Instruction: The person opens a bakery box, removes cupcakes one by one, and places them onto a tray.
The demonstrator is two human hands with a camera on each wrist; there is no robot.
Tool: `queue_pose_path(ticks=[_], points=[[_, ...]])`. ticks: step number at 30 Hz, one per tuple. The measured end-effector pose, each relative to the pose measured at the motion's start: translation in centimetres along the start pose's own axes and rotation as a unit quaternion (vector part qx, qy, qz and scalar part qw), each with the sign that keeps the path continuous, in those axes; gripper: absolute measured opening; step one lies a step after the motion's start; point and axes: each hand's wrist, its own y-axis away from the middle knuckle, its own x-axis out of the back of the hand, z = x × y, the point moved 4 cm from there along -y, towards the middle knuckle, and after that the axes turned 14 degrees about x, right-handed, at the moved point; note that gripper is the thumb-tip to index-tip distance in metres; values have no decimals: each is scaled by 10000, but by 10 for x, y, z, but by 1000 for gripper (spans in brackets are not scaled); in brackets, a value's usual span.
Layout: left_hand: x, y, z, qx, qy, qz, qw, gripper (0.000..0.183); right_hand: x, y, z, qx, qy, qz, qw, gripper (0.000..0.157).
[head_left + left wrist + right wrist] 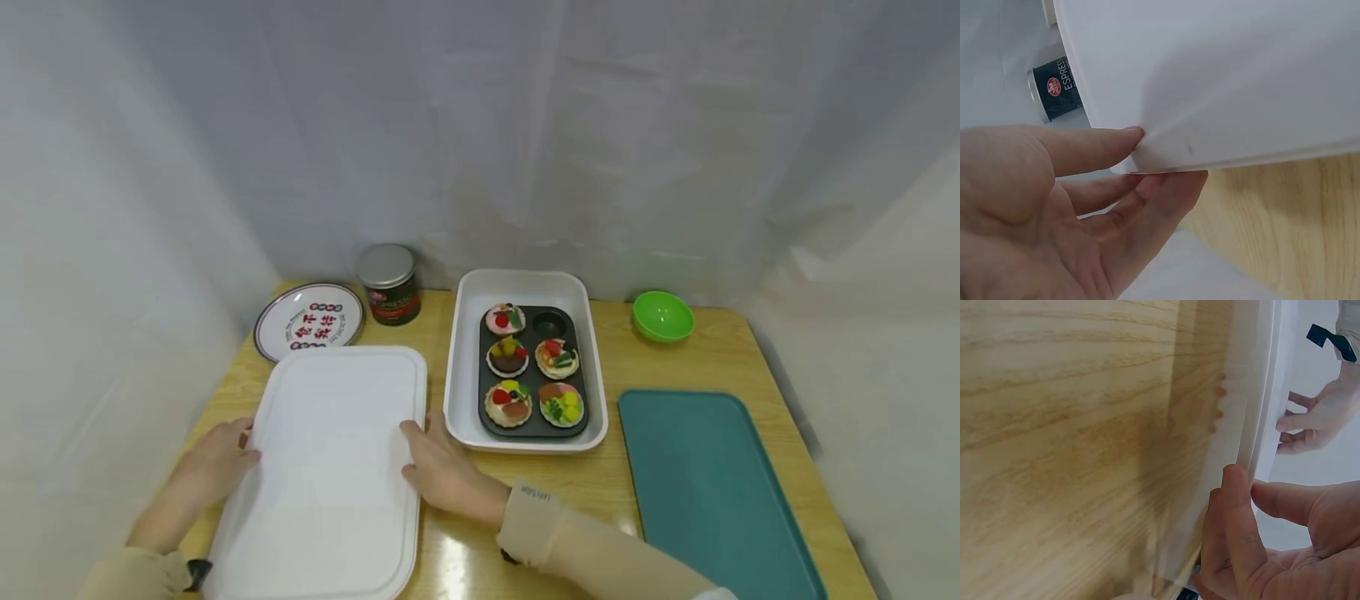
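Observation:
A rectangular white lid (330, 467) with rounded corners and a narrow rim hangs over the left part of the table, held in both hands. My left hand (213, 461) grips its left edge, thumb on the upper face and fingers under it, as the left wrist view shows. On the opposite edge, my right hand (442, 467) pinches the rim between thumb and fingers; in the right wrist view, wood shows below the rim. Just right of that hand stands a white container (450, 400) with a dark muffin tin (534, 429) inside, carrying several toy tarts (508, 403).
Behind the lid lie a printed plate (300, 312) and an espresso tin (390, 287). A teal tray (705, 483) rests at the right, with a green bowl (663, 316) behind it. White curtains (510, 150) close off the table's back and sides.

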Motion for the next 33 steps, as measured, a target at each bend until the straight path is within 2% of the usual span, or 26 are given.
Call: queue_pose_path(ticks=[13,20,25,33], points=[[-13,-2,-4,329,-62,-321,9989,60,-15,0,3,-82,330,-134,9993,46],[-20,-3,-5,410,-78,-350,9985,60,-22,2,5,-159,212,-192,9995,55],[-24,-2,-6,597,-121,-428,9972,61,-25,4,5,-204,-10,-189,9996,54],[-31,-2,-9,531,-186,-422,9975,59,-29,5,5,-259,-142,-226,9993,53]])
